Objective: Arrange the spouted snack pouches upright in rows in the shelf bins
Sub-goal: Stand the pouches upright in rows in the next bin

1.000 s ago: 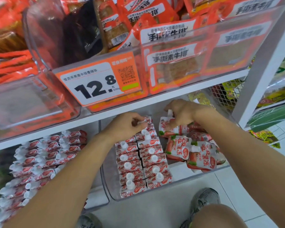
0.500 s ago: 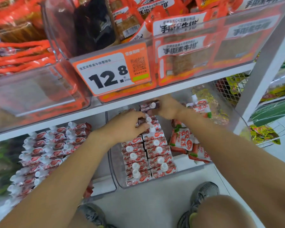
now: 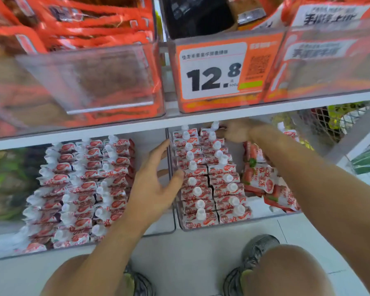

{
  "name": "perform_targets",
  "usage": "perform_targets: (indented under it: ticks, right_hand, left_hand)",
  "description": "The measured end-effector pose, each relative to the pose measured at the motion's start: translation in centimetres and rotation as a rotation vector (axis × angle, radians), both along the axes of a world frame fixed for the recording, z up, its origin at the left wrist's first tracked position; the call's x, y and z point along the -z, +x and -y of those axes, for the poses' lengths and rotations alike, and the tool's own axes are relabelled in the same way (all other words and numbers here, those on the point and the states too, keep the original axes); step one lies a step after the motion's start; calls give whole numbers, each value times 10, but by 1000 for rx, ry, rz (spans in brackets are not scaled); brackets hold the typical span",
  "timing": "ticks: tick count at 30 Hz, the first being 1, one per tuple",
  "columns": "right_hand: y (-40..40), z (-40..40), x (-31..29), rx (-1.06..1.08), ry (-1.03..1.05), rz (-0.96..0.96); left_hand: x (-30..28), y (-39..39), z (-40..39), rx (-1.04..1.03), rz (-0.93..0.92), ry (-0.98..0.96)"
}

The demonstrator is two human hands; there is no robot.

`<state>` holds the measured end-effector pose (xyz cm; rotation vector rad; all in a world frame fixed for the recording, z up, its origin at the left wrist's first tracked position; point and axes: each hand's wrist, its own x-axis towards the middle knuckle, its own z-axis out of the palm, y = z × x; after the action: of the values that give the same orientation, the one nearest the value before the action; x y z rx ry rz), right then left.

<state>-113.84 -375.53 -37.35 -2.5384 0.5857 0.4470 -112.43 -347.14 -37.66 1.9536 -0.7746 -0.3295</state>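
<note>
Two rows of spouted pouches (image 3: 209, 184) stand upright in the clear right bin (image 3: 233, 224), with loose pouches (image 3: 265, 180) lying flat to their right. The left hand (image 3: 156, 178), fingers spread and relaxed, rests against that bin's left wall. Farther back, the right hand (image 3: 237, 131) pinches a pouch (image 3: 212, 130) at the row's far end.

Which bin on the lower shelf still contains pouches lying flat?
The right bin: beside its two upright rows, loose pouches lie flat. The left bin holds only standing rows.

bright even light, motion-blurred edges
</note>
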Motion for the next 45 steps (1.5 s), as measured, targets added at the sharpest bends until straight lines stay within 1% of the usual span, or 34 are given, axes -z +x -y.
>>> perform_targets:
  ticks: [2,5,7,9,11,12,15,17,18,19,20,22,23,24,26,27,28,30,31,32,34,36,38,39,41,45]
  right_hand:
    - [7,-2,-1,-18,-24,-65]
    - [7,-8,0,2,-114,-65]
    - [2,-9,6,85,-238,-3]
    - [1,-7,18,192,-239,162]
    - [0,-8,25,264,-121,319]
    - [-1,-8,24,278,-53,352]
    - [-11,-8,6,265,138,252]
    - [-20,0,-1,302,361,184]
    - [-24,-1,-1,337,437,172]
    - [-25,-4,1,367,421,164]
    - [-23,-9,6,374,328,157]
    - [-19,-26,13,351,24,152]
    - [-19,-34,13,338,-25,159]
    - [-23,-37,9,322,39,166]
    - [-39,-32,-4,353,345,181]
    - [-51,-29,-13,358,416,198]
    - [-64,-25,-22,350,402,208]
    - [-88,-19,-38,261,182,246]
    - [-101,-18,-43,199,79,256]
    - [-114,-17,-49,161,24,244]
    - [-139,-14,-54,165,-5,162]
    - [-155,-15,-47,175,-88,75]
    - [-162,-23,-32,175,-155,23]
    - [-163,-28,-21,165,-176,21]
    - [-166,-32,0,115,-206,95]
    - [-179,-24,-4,156,-58,342]
  left_hand:
    - [0,-1,1,-10,13,-6]
    - [1,1,4,-29,28,12]
    - [2,1,5,-30,31,29]
    - [2,0,5,-29,44,35]
    - [2,-2,5,-31,38,27]
    - [2,-3,6,-37,24,20]
    - [3,-6,7,-66,-19,-16]
    - [3,-8,7,-81,-34,-35]
    - [4,-8,6,-83,-42,-43]
    - [5,-9,6,-86,-50,-56]
    - [6,-10,6,-90,-58,-70]
    - [8,-11,7,-100,-71,-100]
    - [9,-12,7,-108,-79,-114]
    - [9,-13,7,-112,-85,-123]
    - [8,-13,6,-110,-87,-120]
    - [5,-12,5,-101,-78,-102]
    - [2,-11,4,-88,-66,-70]
    - [-6,-9,3,-66,-25,43]
    - [-11,-10,3,-80,36,112]
    - [-17,-12,4,-116,125,155]
    - [-32,-23,9,-164,298,138]
    - [-48,-39,22,-84,370,80]
    - [-57,-53,42,115,337,93]
    - [-57,-59,53,231,296,142]
    - [-53,-66,77,409,288,271]
    - [-39,-70,119,546,385,392]
